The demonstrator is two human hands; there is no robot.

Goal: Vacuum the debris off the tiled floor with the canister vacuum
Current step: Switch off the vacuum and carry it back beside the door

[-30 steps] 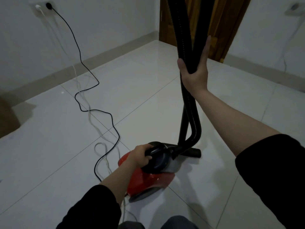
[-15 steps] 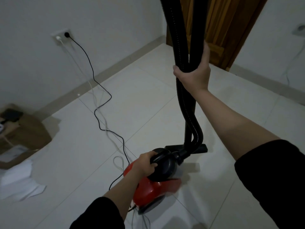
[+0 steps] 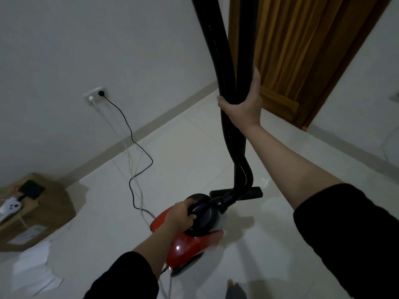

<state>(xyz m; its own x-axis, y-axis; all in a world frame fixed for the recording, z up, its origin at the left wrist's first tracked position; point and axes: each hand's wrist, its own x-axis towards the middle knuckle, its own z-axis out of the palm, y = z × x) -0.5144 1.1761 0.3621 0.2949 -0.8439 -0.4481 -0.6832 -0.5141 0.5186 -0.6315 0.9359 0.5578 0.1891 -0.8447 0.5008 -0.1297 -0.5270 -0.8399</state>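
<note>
A red canister vacuum (image 3: 190, 244) with a black top sits low in the middle of the white tiled floor (image 3: 194, 143). My left hand (image 3: 182, 216) grips its black carry handle. The ribbed black hose (image 3: 218, 61) and the rigid black wand (image 3: 245, 61) rise side by side out of the top of the view; my right hand (image 3: 244, 106) holds both together. The black floor nozzle (image 3: 254, 193) rests on the tiles just beyond the canister. White scraps of paper (image 3: 36, 270) lie on the floor at the lower left.
The black power cord (image 3: 138, 147) and a white cable run from a wall socket (image 3: 95, 97) across the tiles to the vacuum. A cardboard box (image 3: 49, 212) carrying a phone and a black item stands at the left wall. A wooden door (image 3: 298, 61) is behind the wand.
The view has swung left and up, bringing the box and paper scraps further in. Both hands keep their grips; the canister and nozzle have shifted slightly right in the frame.
</note>
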